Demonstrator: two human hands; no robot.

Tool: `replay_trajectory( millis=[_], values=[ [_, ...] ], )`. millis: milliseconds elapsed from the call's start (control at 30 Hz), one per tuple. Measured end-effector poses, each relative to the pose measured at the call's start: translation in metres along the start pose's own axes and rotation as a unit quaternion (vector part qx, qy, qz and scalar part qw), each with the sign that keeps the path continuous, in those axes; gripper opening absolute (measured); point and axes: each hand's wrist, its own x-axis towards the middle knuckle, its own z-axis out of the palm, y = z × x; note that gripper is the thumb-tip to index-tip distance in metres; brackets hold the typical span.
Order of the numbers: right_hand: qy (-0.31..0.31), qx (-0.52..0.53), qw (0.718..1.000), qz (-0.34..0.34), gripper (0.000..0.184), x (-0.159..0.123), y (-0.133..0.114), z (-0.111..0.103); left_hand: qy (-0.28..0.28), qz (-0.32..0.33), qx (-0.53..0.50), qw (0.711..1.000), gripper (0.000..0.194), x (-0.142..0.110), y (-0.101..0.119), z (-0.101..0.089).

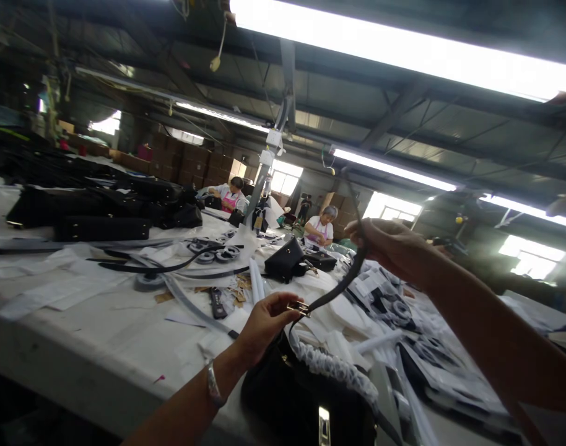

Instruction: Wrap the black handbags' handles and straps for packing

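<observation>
A black handbag [292, 396] with a gold clasp stands at the table's front edge, and a wrapped handle [339, 368] in patterned white covering arches over its top. Above the bag, my left hand [269, 325] pinches a gold buckle [299, 308] between thumb and fingers. A dark strap [341, 282] passes through this buckle and curves up to the right. Higher up, my right hand [394, 244] is closed on the strap, whose thin free end rises past the fingers, blurred. A silver bracelet circles my left wrist.
Black bags [101, 226] lie along the table's left. Loose straps [171, 266], tape rolls [227, 254] and a dark box cutter-like item [218, 303] are spread mid-table. Another black bag [285, 260] sits farther back. Two people [320, 229] work across the table. White wrapping covers the right side.
</observation>
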Motion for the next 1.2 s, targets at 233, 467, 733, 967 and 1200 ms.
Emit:
replay_trajectory(
  millis=[233, 467, 733, 967, 1200],
  values=[
    [-0.170, -0.366, 0.911, 0.081, 0.029, -0.019, 0.023, 0.000, 0.024, -0.003, -0.049, 0.998, 0.045, -0.001, -0.009, 0.003],
    [-0.201, -0.466, 0.855, 0.109, 0.039, -0.025, 0.035, -0.002, 0.045, -0.005, -0.048, 0.998, 0.044, -0.001, -0.012, 0.005],
    [-0.248, -0.457, 0.848, 0.103, 0.044, -0.020, 0.054, 0.017, 0.008, -0.004, 0.010, 1.000, 0.042, -0.005, -0.010, 0.012],
    [-0.123, -0.585, 0.788, -0.149, 0.045, -0.031, 0.072, 0.045, 0.038, 0.022, 0.032, 0.999, 0.035, -0.004, -0.005, 0.005],
    [-0.134, -0.570, 0.808, -0.072, 0.044, -0.035, 0.082, 0.065, 0.022, 0.071, 0.124, 0.989, 0.030, -0.007, -0.003, 0.000]
  ],
)
